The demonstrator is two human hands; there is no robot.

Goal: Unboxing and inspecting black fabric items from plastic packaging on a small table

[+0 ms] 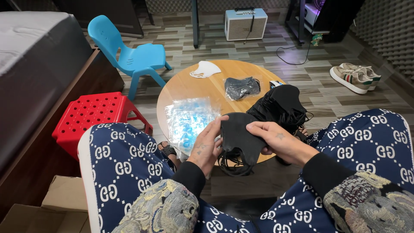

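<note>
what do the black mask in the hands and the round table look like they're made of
Black mask: soft matte fabric, it seems; it bends limply between the left hand and right hand.
Round table: probably wood or a wood-look top; pale grain with a smooth sheen.

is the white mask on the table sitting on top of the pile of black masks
No, the white mask lies alone on the far edge of the round wooden table, well apart from the pile of black masks.

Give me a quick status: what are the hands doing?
Left hand and right hand both grip one black face mask. Black mask pile just beyond. Nothing between.
</note>
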